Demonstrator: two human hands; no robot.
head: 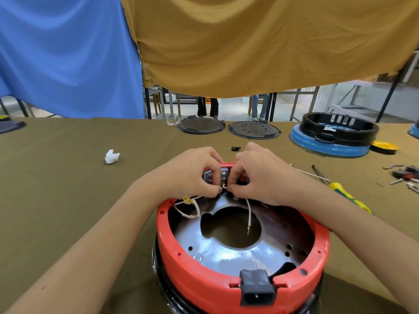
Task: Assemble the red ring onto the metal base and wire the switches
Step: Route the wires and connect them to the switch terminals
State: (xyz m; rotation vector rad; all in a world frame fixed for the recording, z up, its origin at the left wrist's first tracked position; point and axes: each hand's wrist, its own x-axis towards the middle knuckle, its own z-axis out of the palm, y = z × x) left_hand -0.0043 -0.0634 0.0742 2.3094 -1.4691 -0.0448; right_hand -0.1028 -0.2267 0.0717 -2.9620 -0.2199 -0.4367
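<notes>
A single head-worn wide-angle camera looks forward and down over the tabletop, close above the red ring at 6 o'clock. Cloths hang at 12 o'clock; beyond them the blurred room is probably a workshop.

Bright, even daylight; glare is seen on the shiny metal base plate. Soft shadows are cast beneath forearms. Edges are bowed by wide-angle distortion; background slightly blurred.

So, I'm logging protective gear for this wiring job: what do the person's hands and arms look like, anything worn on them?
Nothing worn is visible. The left hand and right hand are bare, without gloves, rings or a watch. Both forearms are bare as far as the frame shows, with no sleeves, straps or markings in view.
</notes>
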